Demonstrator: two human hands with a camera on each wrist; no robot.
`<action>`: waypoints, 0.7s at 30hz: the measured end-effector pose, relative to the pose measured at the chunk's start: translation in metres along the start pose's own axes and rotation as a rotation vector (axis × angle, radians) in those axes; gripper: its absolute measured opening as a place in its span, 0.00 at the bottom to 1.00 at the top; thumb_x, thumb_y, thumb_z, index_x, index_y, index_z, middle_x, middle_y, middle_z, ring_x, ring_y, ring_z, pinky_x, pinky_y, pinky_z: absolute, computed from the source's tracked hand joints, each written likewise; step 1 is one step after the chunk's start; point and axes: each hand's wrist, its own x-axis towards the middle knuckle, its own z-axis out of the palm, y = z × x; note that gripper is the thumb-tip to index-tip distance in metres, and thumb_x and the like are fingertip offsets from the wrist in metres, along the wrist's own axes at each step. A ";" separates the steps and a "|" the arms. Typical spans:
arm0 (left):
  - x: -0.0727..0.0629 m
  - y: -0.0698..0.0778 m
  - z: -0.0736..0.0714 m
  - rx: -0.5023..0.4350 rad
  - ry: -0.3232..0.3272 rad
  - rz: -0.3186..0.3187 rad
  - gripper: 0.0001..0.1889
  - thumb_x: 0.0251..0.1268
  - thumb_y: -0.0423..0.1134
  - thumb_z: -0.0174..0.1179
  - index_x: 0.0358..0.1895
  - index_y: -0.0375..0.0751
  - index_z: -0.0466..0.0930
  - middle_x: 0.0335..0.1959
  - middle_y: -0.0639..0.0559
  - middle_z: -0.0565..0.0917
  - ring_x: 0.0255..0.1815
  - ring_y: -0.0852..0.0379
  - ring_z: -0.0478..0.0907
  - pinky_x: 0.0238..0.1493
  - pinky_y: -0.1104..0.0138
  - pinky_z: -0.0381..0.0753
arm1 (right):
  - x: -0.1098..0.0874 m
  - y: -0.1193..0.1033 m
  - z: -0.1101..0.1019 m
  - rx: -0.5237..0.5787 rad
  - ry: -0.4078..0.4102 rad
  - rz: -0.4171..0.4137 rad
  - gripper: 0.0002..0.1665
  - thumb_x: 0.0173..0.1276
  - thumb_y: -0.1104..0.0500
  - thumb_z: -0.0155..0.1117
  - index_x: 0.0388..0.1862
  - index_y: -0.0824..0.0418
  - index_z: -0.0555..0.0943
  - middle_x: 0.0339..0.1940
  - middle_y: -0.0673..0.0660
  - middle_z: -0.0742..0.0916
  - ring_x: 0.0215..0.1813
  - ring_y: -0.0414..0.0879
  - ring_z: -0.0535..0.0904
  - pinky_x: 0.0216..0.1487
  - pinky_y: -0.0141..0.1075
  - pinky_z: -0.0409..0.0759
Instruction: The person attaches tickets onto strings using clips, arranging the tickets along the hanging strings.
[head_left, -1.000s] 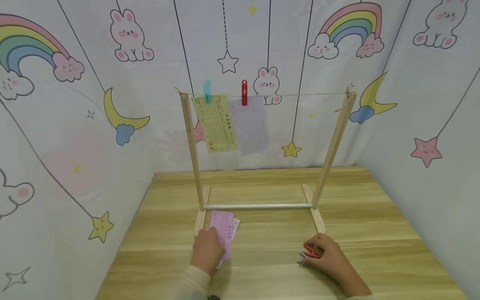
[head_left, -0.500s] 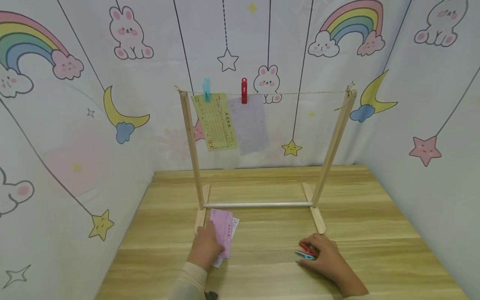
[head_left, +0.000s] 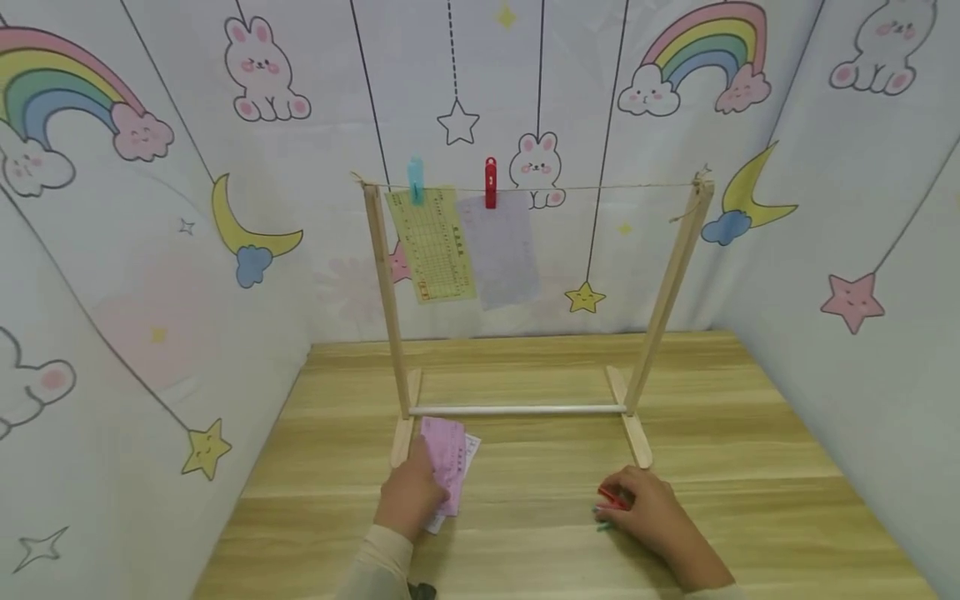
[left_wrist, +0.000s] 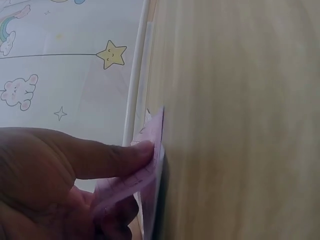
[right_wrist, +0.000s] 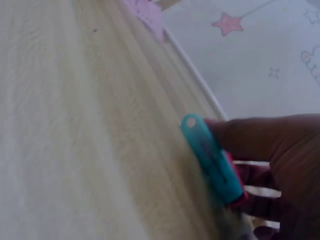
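My left hand (head_left: 408, 496) pinches a pink printed paper slip (head_left: 450, 454) at its left side. In the left wrist view the thumb lies on top of the pink slip (left_wrist: 145, 145), with fingers curled beneath. A white slip (head_left: 472, 450) peeks out from under it. On the right, my right hand (head_left: 652, 512) holds a red clothespin (head_left: 611, 498) and a teal clothespin (right_wrist: 210, 160) low over the table. Behind, a light-blue clothespin (head_left: 416, 183) clips a yellow form (head_left: 435, 250) to a string, and another red clothespin (head_left: 491, 183) clips a pale lilac sheet (head_left: 501, 254).
A wooden frame with a left post (head_left: 387, 308) and a right post (head_left: 669, 300) carries the string (head_left: 600, 187). A white rod (head_left: 517, 410) joins its feet. Patterned walls enclose the wooden table (head_left: 525, 492). A small dark object (head_left: 422, 591) lies at the front edge.
The left fingers have shifted slightly along the pink slip's left edge. In the right hand the clothespins have turned a little. The hanging sheets stay as they were.
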 end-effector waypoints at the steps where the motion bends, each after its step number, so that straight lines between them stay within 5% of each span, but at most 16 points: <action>1: 0.000 -0.001 0.001 -0.012 -0.002 0.001 0.50 0.49 0.30 0.73 0.77 0.25 0.55 0.48 0.30 0.85 0.34 0.43 0.83 0.33 0.50 0.83 | 0.001 -0.001 -0.002 -0.003 -0.014 -0.001 0.19 0.51 0.44 0.86 0.39 0.45 0.88 0.33 0.35 0.82 0.34 0.31 0.74 0.36 0.34 0.74; 7: 0.000 -0.002 0.000 -0.070 0.004 0.025 0.35 0.57 0.26 0.62 0.71 0.25 0.65 0.42 0.39 0.85 0.31 0.51 0.78 0.33 0.57 0.80 | 0.005 -0.007 -0.006 0.024 -0.070 0.012 0.14 0.56 0.51 0.84 0.38 0.49 0.86 0.31 0.39 0.81 0.34 0.32 0.76 0.36 0.31 0.79; 12: 0.001 -0.002 -0.002 -0.087 0.025 0.030 0.19 0.67 0.29 0.55 0.60 0.27 0.78 0.37 0.47 0.83 0.30 0.54 0.76 0.34 0.58 0.79 | 0.009 -0.009 -0.005 0.068 -0.034 0.044 0.15 0.57 0.57 0.83 0.41 0.57 0.87 0.31 0.42 0.82 0.34 0.32 0.76 0.37 0.32 0.79; 21: 0.002 -0.004 -0.001 -0.107 0.029 0.002 0.19 0.71 0.32 0.58 0.61 0.28 0.78 0.46 0.40 0.87 0.40 0.48 0.83 0.49 0.47 0.83 | 0.010 -0.008 -0.004 0.116 -0.016 -0.006 0.18 0.58 0.59 0.82 0.47 0.60 0.89 0.32 0.43 0.81 0.34 0.34 0.75 0.35 0.31 0.78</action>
